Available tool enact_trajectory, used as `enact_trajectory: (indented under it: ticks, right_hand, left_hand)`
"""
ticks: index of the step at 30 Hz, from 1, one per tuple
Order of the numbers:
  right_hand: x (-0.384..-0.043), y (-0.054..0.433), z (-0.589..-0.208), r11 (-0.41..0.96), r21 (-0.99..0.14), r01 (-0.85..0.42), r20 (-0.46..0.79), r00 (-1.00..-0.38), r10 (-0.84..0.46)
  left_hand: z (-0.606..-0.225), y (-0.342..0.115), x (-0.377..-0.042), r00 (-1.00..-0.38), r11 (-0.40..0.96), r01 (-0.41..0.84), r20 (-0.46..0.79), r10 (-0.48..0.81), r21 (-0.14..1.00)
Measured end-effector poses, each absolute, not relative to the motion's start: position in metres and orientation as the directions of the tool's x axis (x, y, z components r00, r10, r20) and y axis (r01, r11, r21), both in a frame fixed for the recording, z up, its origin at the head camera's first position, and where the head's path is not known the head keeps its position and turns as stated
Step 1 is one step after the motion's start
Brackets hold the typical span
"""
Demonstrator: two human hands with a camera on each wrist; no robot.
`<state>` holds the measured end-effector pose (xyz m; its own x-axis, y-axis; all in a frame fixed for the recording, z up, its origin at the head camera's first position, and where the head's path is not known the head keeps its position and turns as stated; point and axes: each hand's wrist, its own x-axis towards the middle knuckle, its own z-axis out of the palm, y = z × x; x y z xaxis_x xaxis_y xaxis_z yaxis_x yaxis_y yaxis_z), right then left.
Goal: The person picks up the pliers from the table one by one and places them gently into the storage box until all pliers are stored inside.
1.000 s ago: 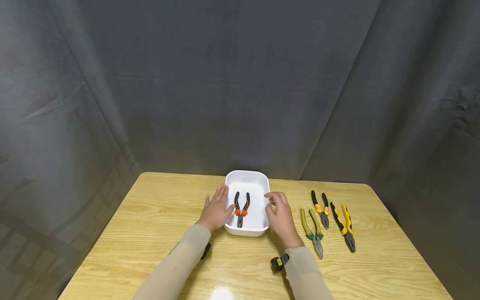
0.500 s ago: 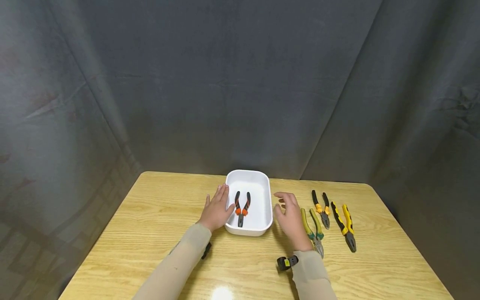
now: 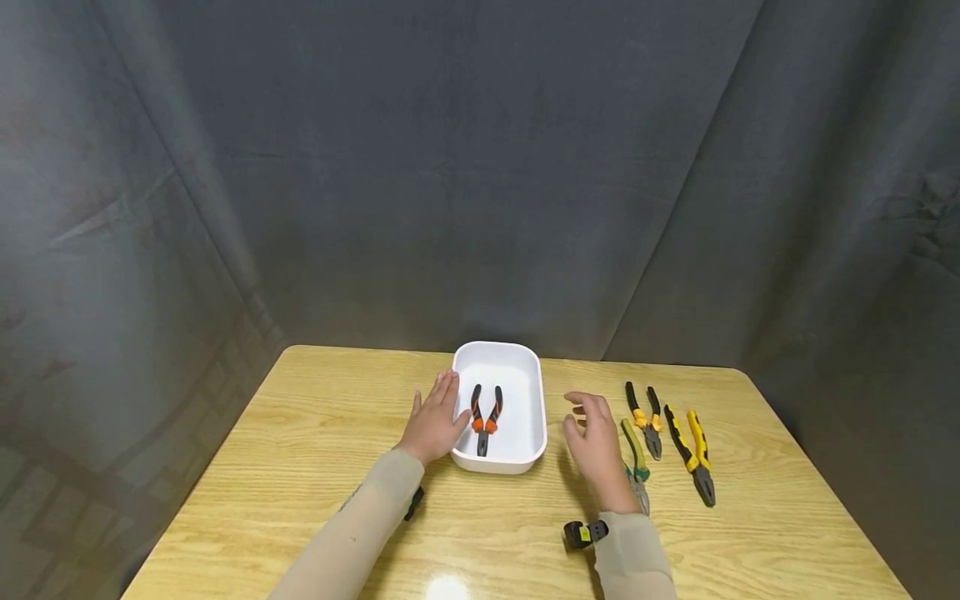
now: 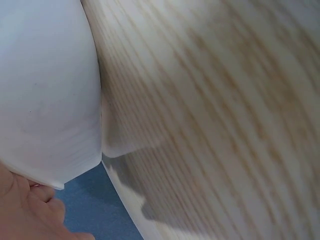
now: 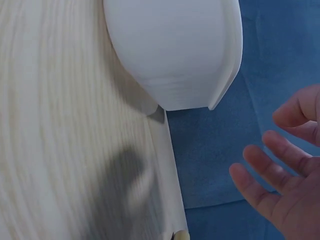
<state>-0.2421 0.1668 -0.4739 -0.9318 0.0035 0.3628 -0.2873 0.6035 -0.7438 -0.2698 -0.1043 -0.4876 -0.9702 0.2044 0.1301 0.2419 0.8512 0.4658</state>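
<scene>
A white plastic tray (image 3: 525, 446) stands at the back middle of the table, holding combination pliers (image 3: 487, 423) with black and orange handles spread apart. My left hand (image 3: 432, 423) rests on the tray's left rim, fingers straight; the left wrist view shows it at the tray's edge (image 4: 30, 212). To the right of the tray and apart from it, my right hand (image 3: 597, 446) hovers with relaxed, slightly bent fingers and nothing in them. Beneath and beside it lie green-handled pliers (image 3: 636, 450), partly hidden by the hand.
Right of my right hand lie pliers with black and orange-yellow handles (image 3: 647, 421) and larger pliers with yellow and black handles (image 3: 690, 454). The wooden table (image 3: 315, 433) backs onto a dark grey curtain (image 3: 450, 208).
My right hand has moved right, from the tray's right rim to over the green-handled pliers. The tray's right side has shifted slightly right. My left hand stays at the left rim.
</scene>
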Motion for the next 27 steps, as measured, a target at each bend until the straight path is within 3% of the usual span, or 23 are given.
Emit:
enact_trajectory:
  ticks: [27]
  right_hand:
    - [-0.234,0.199,-0.469,0.626,-0.762,-0.168,0.254,-0.966,0.05]
  left_hand:
    - [-0.491,-0.106,-0.272,-0.972,0.851,0.237,0.117,0.206,0.468]
